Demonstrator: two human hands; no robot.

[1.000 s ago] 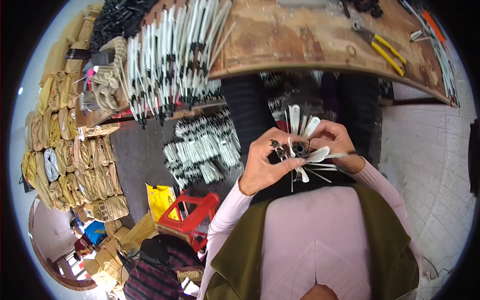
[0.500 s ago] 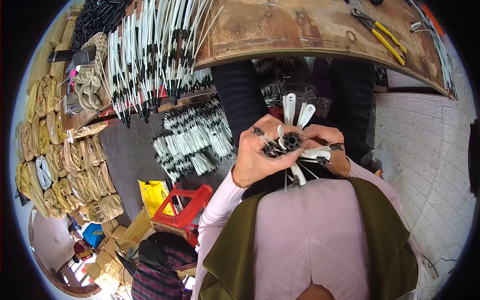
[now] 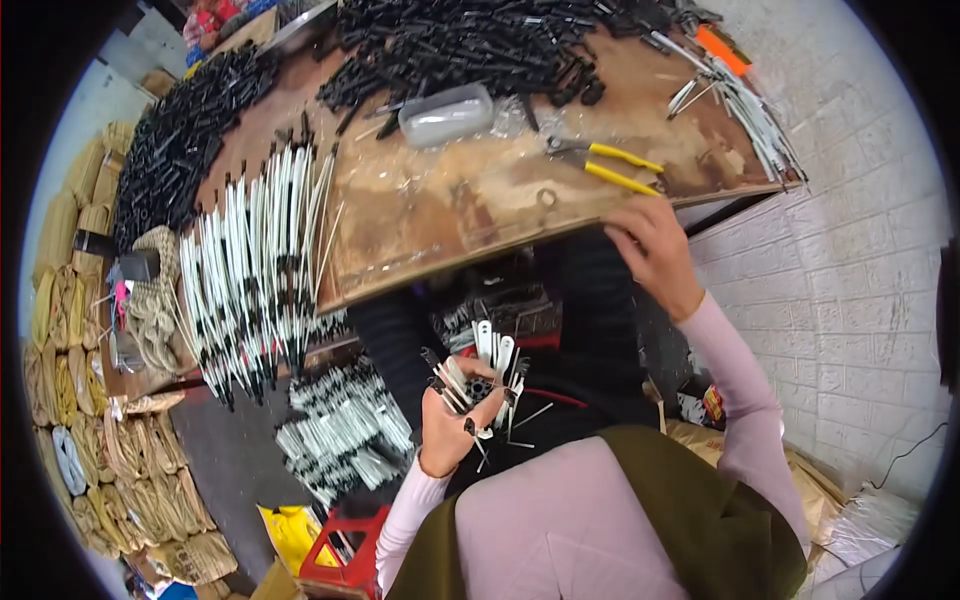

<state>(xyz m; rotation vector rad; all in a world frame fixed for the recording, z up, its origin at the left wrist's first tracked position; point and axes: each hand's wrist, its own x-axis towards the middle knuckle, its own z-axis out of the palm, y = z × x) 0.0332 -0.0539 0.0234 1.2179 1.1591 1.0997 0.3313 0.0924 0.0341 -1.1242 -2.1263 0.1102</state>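
My left hand [image 3: 455, 425] is closed round what looks like an umbrella frame [image 3: 480, 387], a black notched hub with white ribs and thin wires fanning out of it, held over my lap. Its lower part is hidden by my fingers. My right hand [image 3: 657, 255] is empty at the table's front edge, fingers loosely bent and apart from the thumb. Just beyond its knuckles lie yellow-handled pliers [image 3: 615, 165], jaws pointing left, on the wooden table [image 3: 450, 205].
Black plastic parts [image 3: 460, 50] heap along the table's far side behind a clear plastic box [image 3: 447, 115]. White rib bundles [image 3: 260, 250] overhang the table's left side, with more bundles [image 3: 345, 430] on the floor. A red stool [image 3: 345, 550] stands at lower left; a white brick wall [image 3: 800, 270] rises at right.
My right hand has let go of the umbrella frame and moved up and right to the table edge by the pliers. My left hand still holds the frame. The view has tilted up, showing more table.
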